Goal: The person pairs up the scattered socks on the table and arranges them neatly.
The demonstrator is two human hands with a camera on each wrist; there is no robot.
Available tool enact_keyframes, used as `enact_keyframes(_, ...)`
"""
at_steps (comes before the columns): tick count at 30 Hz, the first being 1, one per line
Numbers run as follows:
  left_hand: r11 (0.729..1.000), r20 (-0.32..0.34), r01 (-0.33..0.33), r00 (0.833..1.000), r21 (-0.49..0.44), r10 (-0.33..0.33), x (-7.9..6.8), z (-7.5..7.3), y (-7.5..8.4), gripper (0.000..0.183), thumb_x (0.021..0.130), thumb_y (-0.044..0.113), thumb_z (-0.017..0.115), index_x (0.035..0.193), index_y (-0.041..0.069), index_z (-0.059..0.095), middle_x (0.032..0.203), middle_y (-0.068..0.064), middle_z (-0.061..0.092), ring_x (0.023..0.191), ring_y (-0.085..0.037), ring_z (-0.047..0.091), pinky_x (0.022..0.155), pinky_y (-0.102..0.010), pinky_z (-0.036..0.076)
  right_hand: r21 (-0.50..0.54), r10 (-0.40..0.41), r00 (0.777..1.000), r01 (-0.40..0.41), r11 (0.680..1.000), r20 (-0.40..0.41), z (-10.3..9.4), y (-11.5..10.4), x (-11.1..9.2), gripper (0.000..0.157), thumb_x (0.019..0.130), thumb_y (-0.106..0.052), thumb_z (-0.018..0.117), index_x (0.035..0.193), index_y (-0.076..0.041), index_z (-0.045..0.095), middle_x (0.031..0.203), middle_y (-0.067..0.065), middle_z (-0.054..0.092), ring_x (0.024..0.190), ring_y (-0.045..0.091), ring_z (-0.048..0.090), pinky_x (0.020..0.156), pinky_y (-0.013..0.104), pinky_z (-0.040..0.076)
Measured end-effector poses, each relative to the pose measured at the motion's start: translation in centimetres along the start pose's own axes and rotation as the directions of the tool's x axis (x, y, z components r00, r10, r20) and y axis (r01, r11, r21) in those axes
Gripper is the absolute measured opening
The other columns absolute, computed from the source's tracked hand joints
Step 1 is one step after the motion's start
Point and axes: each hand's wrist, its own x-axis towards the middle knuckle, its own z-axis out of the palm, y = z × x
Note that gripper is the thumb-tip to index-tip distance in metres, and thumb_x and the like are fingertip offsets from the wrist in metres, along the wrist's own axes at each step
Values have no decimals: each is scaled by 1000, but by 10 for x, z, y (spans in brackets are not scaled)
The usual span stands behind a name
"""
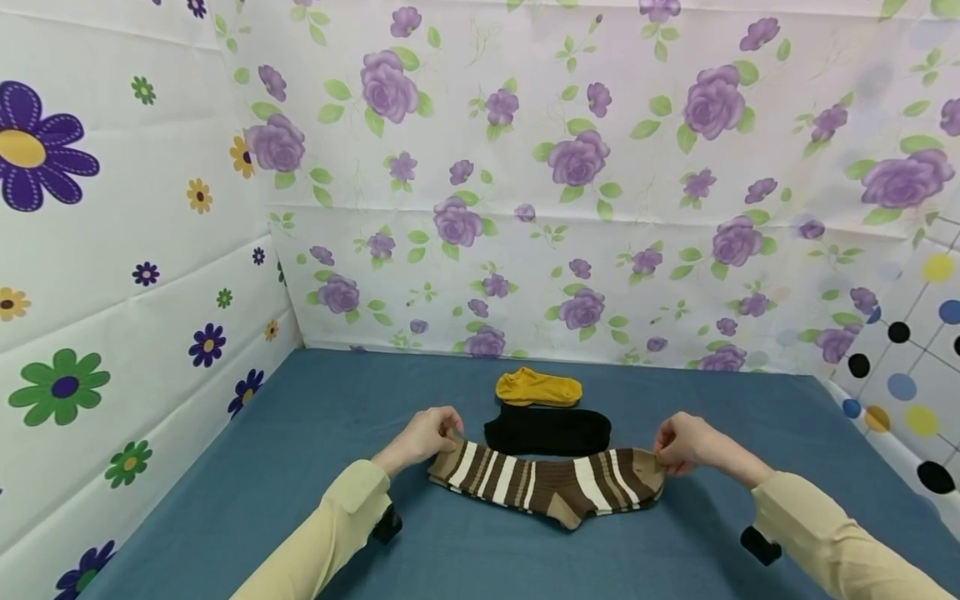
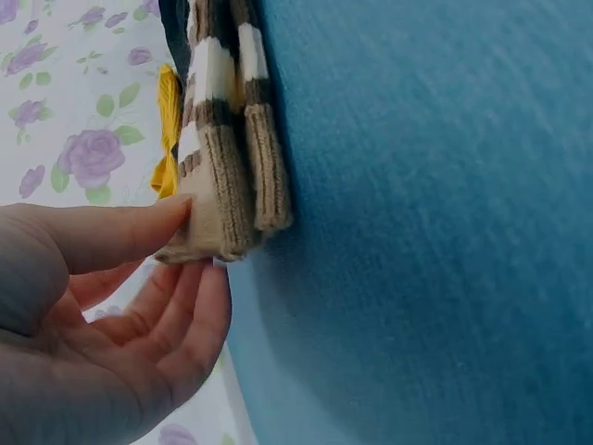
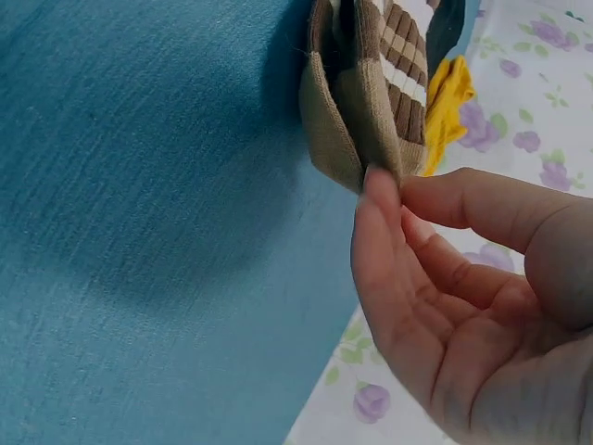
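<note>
A pair of brown socks (image 1: pixel 551 483) with white and tan stripes stretches between my two hands, one sock over the other, the tan heel toward me. My left hand (image 1: pixel 429 435) pinches the ribbed cuff end between thumb and fingers; in the left wrist view the tan cuffs (image 2: pixel 232 190) show as two layers. At the other end, my right hand (image 1: pixel 684 442) pinches the tan toe tip (image 3: pixel 380 130) between thumb and forefinger. Just behind lies a black sock (image 1: pixel 551 430), partly overlapped by the striped pair. Beyond it is a mustard yellow sock (image 1: pixel 537 388).
The socks are over a blue cloth-covered table (image 1: pixel 360 392). A rose-print sheet (image 1: pixel 525 275) hangs along the back edge. On the left stands a daisy-print sheet (image 1: pixel 150 333), and on the right a dotted one (image 1: pixel 911 367).
</note>
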Motion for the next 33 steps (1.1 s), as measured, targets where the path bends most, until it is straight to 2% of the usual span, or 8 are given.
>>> enact_keyframes(3,999,-18,-23,1000,44,24,0,-1,2,16,77,-7,66,89,1,59,80,-9,47,71,-20,43,61,-34,39,-82,-3,998,-2,997,-64,2,-5,0,5,79,2,62,79,-1,58,68,4,55,57,20,55,51,35,47)
enact_keyframes(8,989,-8,-108,994,104,109,-1,-1,13,14,79,-6,64,90,2,59,89,-11,46,84,-28,47,71,-39,40,-188,-211,969,185,965,-129,5,-13,2,9,79,3,63,83,-5,58,73,-1,53,63,14,51,54,31,43)
enact_keyframes(12,957,121,-225,971,182,206,-1,3,21,11,83,0,64,93,4,60,88,-5,48,80,-21,51,68,-31,44,-181,-351,934,333,925,-72,13,-16,7,10,81,2,62,87,-5,59,77,-3,55,67,11,53,56,28,45)
enact_keyframes(15,940,221,-269,950,211,223,-2,8,24,9,84,7,65,92,9,61,86,-1,48,75,-14,49,63,-25,43,-171,-428,904,424,890,14,20,-17,8,11,82,-1,64,92,-4,60,79,-3,55,67,9,53,56,26,45)
enact_keyframes(17,934,255,-276,942,226,217,-3,11,25,9,84,11,66,91,12,61,85,1,47,72,-12,46,61,-24,41,-155,-461,884,467,871,74,25,-17,8,16,82,-4,66,97,-3,60,80,-1,55,66,8,52,56,26,45)
enact_keyframes(21,936,269,-263,942,233,198,-3,15,23,11,83,13,67,92,12,61,84,2,47,71,-9,44,60,-24,41,-128,-476,864,497,858,166,32,-16,6,28,81,-13,69,105,-3,59,85,2,52,67,9,49,57,26,44)
enact_keyframes(26,943,267,-254,944,217,193,-3,17,20,12,82,13,68,93,11,62,84,2,46,71,-11,45,61,-24,41,-149,-444,871,477,866,210,39,-14,3,29,79,-17,71,103,-5,58,83,0,47,65,9,45,57,24,41)
enact_keyframes(33,938,269,-279,938,205,220,-5,20,19,13,82,12,69,93,9,62,82,1,46,69,-10,42,59,-23,40,-140,-427,877,461,876,218,39,-9,2,24,80,-15,70,100,-7,59,80,1,45,63,9,43,56,24,40)
